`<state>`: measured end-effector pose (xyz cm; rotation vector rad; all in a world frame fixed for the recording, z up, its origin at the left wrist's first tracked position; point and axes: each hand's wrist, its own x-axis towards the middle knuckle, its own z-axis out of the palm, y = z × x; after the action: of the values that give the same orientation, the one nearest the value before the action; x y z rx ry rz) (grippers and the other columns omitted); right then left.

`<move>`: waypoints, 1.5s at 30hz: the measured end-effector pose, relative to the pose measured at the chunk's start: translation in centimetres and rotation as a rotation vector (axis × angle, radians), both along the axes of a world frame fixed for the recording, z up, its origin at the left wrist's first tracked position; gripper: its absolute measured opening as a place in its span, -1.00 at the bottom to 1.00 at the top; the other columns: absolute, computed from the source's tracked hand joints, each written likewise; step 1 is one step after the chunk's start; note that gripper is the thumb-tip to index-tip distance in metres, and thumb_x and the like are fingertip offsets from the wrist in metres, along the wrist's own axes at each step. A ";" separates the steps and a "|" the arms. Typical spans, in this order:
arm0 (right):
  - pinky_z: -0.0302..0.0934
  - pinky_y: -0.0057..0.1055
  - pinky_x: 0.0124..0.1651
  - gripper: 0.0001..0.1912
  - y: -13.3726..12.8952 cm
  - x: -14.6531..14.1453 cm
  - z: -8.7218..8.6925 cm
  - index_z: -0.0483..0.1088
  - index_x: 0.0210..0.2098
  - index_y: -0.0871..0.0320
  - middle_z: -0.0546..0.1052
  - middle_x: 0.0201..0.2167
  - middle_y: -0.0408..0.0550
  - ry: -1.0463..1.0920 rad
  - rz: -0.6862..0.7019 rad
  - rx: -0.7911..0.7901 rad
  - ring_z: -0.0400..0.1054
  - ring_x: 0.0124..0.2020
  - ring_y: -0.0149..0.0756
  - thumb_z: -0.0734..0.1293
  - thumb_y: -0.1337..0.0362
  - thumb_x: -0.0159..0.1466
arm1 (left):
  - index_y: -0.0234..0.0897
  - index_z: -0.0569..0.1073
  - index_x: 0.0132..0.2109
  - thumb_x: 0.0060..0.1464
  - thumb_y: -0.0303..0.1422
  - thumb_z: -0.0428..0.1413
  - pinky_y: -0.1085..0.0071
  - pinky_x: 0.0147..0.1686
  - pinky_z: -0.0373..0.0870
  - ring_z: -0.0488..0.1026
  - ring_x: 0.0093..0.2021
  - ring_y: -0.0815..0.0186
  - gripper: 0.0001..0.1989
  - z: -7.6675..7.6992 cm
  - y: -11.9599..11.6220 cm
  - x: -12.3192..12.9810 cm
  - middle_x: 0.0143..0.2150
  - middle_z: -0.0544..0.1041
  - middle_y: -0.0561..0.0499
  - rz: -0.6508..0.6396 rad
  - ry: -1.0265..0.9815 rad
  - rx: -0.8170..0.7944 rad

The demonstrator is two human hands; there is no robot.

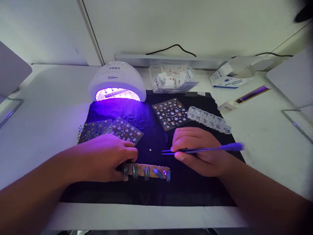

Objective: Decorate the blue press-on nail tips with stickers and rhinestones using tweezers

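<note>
White tabletop (146, 217) shows as a pale strip along the near edge, and on it lies a black cloth (151, 194), smooth in front and wrinkled farther back. Near the cloth's front is a tan strip (141, 170) bearing five shiny nail tips (146, 173); the left hand (110, 156) pinches its left end, fingers curled and thumb below. The right hand (200, 150) is closed around slim tweezers (207, 149) — their points slightly apart — near a tiny bright speck (150, 150). Beyond lie three sticker sheets (170, 114), two of them by the left hand, and a clear compartment case (209, 119). At the back, a domed white lamp (116, 73) throws violet light across the cloth; a clear plastic box (160, 89) of packets and an opened carton (231, 80) stand to its right. Last comes the plain wall (171, 26) — pale, greenish, with a black cable (177, 45) running low.
</note>
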<state>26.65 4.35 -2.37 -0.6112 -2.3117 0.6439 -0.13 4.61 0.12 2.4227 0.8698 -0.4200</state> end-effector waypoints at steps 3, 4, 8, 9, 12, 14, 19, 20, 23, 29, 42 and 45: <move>0.21 -0.46 -0.45 -0.87 -0.2 0.0 -0.1 0.36 -0.36 0.15 0.41 -0.50 -0.13 0.160 -0.040 -0.126 0.30 -0.50 -0.44 0.24 0.34 0.33 | -0.08 0.40 -0.25 -0.04 -0.28 0.25 0.35 -0.41 0.03 0.39 -0.39 0.29 -0.80 -0.2 0.0 0.0 -0.32 0.49 0.18 0.006 0.002 0.003; 0.22 -0.47 -0.45 -0.87 -0.3 -0.1 -0.2 0.37 -0.35 0.16 0.41 -0.49 -0.13 0.186 -0.041 -0.150 0.31 -0.50 -0.45 0.24 0.34 0.33 | -0.08 0.40 -0.25 -0.04 -0.29 0.25 0.35 -0.41 0.02 0.39 -0.39 0.29 -0.80 -0.3 0.1 0.0 -0.32 0.49 0.18 0.008 0.001 0.005; 0.26 -0.49 -0.39 -0.91 -0.4 -0.6 -0.9 0.39 -0.32 0.19 0.44 -0.45 -0.11 0.160 -0.011 -0.156 0.35 -0.45 -0.46 0.27 0.34 0.31 | -0.07 0.41 -0.25 -0.05 -0.29 0.25 0.33 -0.41 0.02 0.38 -0.39 0.30 -0.80 -0.6 0.1 -0.1 -0.32 0.49 0.17 0.014 -0.019 0.002; 0.26 -0.50 -0.39 -0.91 -0.4 -0.7 -1.1 0.40 -0.32 0.19 0.45 -0.45 -0.11 0.149 -0.013 -0.148 0.35 -0.44 -0.46 0.28 0.34 0.31 | -0.07 0.41 -0.26 -0.05 -0.29 0.25 0.33 -0.41 0.02 0.38 -0.39 0.30 -0.80 -0.6 0.0 -0.2 -0.32 0.49 0.17 0.014 -0.020 -0.001; 0.26 -0.50 -0.38 -0.91 -0.2 -0.8 -1.5 0.40 -0.32 0.20 0.45 -0.43 -0.09 0.125 -0.023 -0.125 0.35 -0.44 -0.46 0.28 0.34 0.31 | -0.09 0.40 -0.28 -0.05 -0.30 0.24 0.33 -0.41 0.02 0.36 -0.41 0.30 -0.83 -0.5 -0.2 -0.2 -0.34 0.48 0.17 0.018 -0.016 -0.006; 0.26 -0.49 -0.38 -0.90 -0.2 -0.8 -1.7 0.40 -0.31 0.20 0.45 -0.43 -0.09 0.124 -0.025 -0.122 0.35 -0.44 -0.45 0.28 0.32 0.32 | -0.09 0.40 -0.30 -0.05 -0.31 0.23 0.34 -0.42 0.02 0.35 -0.42 0.30 -0.84 -0.5 -0.2 -0.2 -0.36 0.48 0.17 0.023 -0.014 -0.009; 0.26 -0.49 -0.38 -0.89 0.0 -0.8 -1.9 0.41 -0.30 0.19 0.46 -0.43 -0.10 0.104 -0.019 -0.147 0.35 -0.42 -0.44 0.27 0.30 0.33 | -0.10 0.41 -0.29 -0.04 -0.31 0.23 0.35 -0.40 0.03 0.37 -0.40 0.29 -0.85 -0.5 0.0 0.0 -0.35 0.48 0.15 0.031 -0.025 -0.009; 0.26 -0.49 -0.39 -0.89 0.0 -0.9 -1.9 0.40 -0.31 0.19 0.46 -0.43 -0.10 0.098 -0.016 -0.148 0.35 -0.43 -0.44 0.27 0.30 0.33 | -0.10 0.41 -0.29 -0.04 -0.31 0.23 0.35 -0.40 0.03 0.37 -0.40 0.29 -0.84 -0.5 0.0 0.1 -0.35 0.49 0.15 0.031 -0.028 -0.008; 0.26 -0.49 -0.39 -0.89 0.0 -0.9 -1.9 0.40 -0.31 0.19 0.46 -0.44 -0.10 0.098 -0.010 -0.149 0.35 -0.43 -0.44 0.27 0.30 0.33 | -0.10 0.40 -0.30 -0.05 -0.33 0.23 0.35 -0.40 0.03 0.38 -0.41 0.28 -0.85 -0.3 0.0 0.2 -0.36 0.48 0.15 0.031 -0.013 -0.023; 0.26 -0.48 -0.37 -0.90 0.0 -0.9 -1.6 0.40 -0.32 0.19 0.46 -0.44 -0.10 0.080 -0.030 -0.156 0.36 -0.42 -0.43 0.28 0.32 0.31 | -0.09 0.41 -0.30 -0.07 -0.35 0.24 0.37 -0.42 0.02 0.36 -0.42 0.28 -0.84 -0.3 -0.1 0.1 -0.37 0.48 0.14 0.038 -0.039 -0.014; 0.26 -0.48 -0.40 -0.88 0.0 -0.9 -1.7 0.40 -0.35 0.19 0.46 -0.46 -0.10 0.068 -0.046 -0.131 0.35 -0.44 -0.43 0.28 0.33 0.31 | -0.13 0.41 -0.34 -0.05 -0.36 0.22 0.37 -0.46 0.00 0.34 -0.44 0.30 -0.88 0.2 0.0 0.4 -0.38 0.47 0.12 0.042 -0.018 -0.023; 0.27 -0.47 -0.39 -0.90 0.1 -0.9 -1.7 0.40 -0.34 0.19 0.47 -0.45 -0.10 0.093 -0.033 -0.138 0.36 -0.44 -0.42 0.29 0.31 0.31 | -0.12 0.41 -0.32 -0.06 -0.34 0.22 0.36 -0.45 0.02 0.35 -0.43 0.30 -0.87 0.1 -0.1 0.2 -0.38 0.47 0.13 0.040 -0.018 -0.017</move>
<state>25.71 4.41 -4.10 -0.6673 -2.1796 0.8035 0.11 4.56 0.18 2.3861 0.9013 -0.3889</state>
